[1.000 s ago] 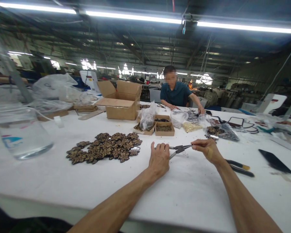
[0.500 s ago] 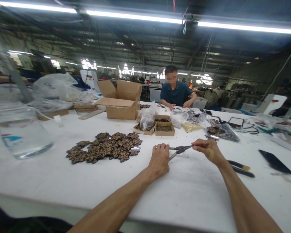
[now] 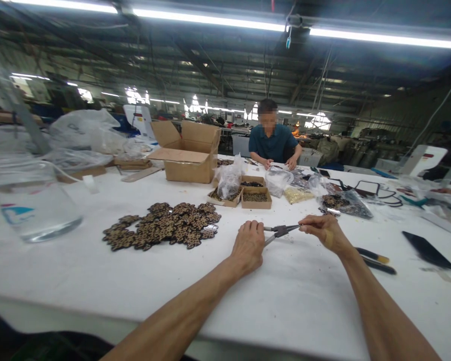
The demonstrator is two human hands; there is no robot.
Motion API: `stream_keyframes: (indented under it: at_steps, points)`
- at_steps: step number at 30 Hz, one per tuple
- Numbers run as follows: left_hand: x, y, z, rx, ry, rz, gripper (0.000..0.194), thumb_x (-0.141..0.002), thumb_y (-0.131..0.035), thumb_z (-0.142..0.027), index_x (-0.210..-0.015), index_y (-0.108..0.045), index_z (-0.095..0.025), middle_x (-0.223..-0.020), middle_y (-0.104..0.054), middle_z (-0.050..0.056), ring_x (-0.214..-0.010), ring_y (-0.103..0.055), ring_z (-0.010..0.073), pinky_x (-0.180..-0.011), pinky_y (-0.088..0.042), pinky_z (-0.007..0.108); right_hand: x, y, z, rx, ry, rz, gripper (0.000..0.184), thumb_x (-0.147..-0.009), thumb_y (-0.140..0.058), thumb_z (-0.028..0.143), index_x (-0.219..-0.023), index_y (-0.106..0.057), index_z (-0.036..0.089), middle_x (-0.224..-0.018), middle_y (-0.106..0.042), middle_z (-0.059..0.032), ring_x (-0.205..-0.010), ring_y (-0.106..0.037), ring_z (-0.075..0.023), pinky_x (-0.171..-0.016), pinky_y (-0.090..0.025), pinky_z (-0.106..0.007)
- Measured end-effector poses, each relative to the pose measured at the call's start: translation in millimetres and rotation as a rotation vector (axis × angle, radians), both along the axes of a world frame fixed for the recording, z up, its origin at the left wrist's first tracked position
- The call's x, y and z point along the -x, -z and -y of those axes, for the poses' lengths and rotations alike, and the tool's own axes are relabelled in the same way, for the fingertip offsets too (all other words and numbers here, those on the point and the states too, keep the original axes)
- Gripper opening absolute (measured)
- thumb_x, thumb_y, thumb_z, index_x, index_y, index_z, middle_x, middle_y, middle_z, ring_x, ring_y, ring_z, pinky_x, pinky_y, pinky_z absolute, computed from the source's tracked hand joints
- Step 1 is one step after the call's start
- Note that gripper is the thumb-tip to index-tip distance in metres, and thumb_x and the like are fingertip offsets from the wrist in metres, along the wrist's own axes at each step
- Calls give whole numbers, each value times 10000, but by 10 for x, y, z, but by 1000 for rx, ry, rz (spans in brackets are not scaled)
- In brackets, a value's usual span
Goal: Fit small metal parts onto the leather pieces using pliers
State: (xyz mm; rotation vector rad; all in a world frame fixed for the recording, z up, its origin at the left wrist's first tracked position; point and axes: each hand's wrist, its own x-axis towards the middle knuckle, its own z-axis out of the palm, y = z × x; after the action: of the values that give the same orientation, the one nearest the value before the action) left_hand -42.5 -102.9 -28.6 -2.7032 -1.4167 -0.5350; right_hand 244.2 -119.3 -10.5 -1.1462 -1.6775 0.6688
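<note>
One desk point(image 3: 143, 281) carried one pair of grey pliers point(image 3: 281, 231) at the person's two hands: one left hand point(image 3: 248, 246), one right hand point(image 3: 328, 234). Two dark handles point(image 3: 376, 255) showed of another tool. There were three small boxes point(image 3: 256, 203), one large carton point(image 3: 190, 169), one dark slab point(image 3: 428, 250), one co-worker point(image 3: 273, 144), and one heap point(image 3: 165, 228) of overlapping leopard-print pieces, too many to count.

Own body: bare left hand point(image 3: 248, 246) and right hand point(image 3: 323, 228), slim bare forearms point(image 3: 184, 308). Small yellowish patch point(image 3: 328, 238), plaster-like, near right thumb base. Near-black cloth garment point(image 3: 26, 338), lower left, faintly greenish; weave unreadable.
</note>
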Motion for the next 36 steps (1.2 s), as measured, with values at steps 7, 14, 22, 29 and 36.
stream_keyframes:
  at_steps: [7,14,22,29,36]
  points:
    - [-7,45,2,71,77,105,785,-543,-595,12,-1279,-404,-181,-1293,-442,159,-1215,-395,317,-1009,-439,474,-10,-16,1,-2,3,29,299,-787,-780,498,-872,-826,215,-728,-700,-51,-693,-578,-219,-618,-440,-334]
    - [-4,72,-23,66,73,156,841,-550,-558,30,-1340,-359,-178,-1313,-429,156,-1240,-387,311,-991,-461,460,-32,5,-5,-14,-12,18,284,-791,-789,486,-873,-823,216,-777,-720,-51,-704,-580,-214,-622,-427,-331]
    - [-4,42,-19,-41,61,135,786,-570,-551,13,-1319,-386,-160,-1269,-467,141,-1188,-419,300,-1047,-425,452,12,-34,22,2,7,-16,266,-788,-797,464,-884,-820,218,-763,-708,-47,-710,-576,-211,-643,-436,-329]
    - [-7,39,12,-48,11,86,649,-626,-540,2,-1243,-436,-169,-1226,-514,133,-1137,-454,286,-981,-432,439,33,-45,38,-43,-17,24,275,-814,-764,478,-894,-824,222,-755,-695,-47,-699,-557,-208,-624,-421,-330]
    - [-20,-7,64,-67,-59,-11,534,-664,-557,-38,-1175,-481,-172,-1186,-545,124,-1099,-487,281,-960,-408,427,27,-16,34,-48,-25,59,278,-823,-756,472,-882,-818,208,-743,-688,-41,-688,-555,-194,-616,-420,-315]
